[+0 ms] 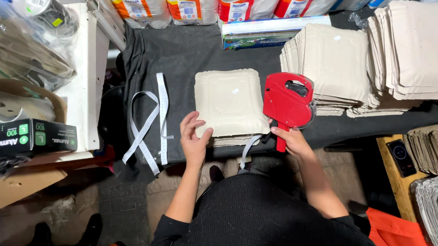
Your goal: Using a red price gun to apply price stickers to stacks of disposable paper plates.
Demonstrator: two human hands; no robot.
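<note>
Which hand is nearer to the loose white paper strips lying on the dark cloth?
Left. The left hand rests on the square beige pulp tray, just right of the white paper strips. The right hand holds the red label gun, farther right.

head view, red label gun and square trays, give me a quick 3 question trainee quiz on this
1. Which hand grips the red plastic label gun?
2. True or false: the left hand rests on the near edge of the top beige square pulp tray.
3. The loose white backing strips lie on the black cloth: A) left of that tray, B) right of it, C) on top of it.

Key
1. The right hand, by the gun's handle.
2. True.
3. A.
</note>
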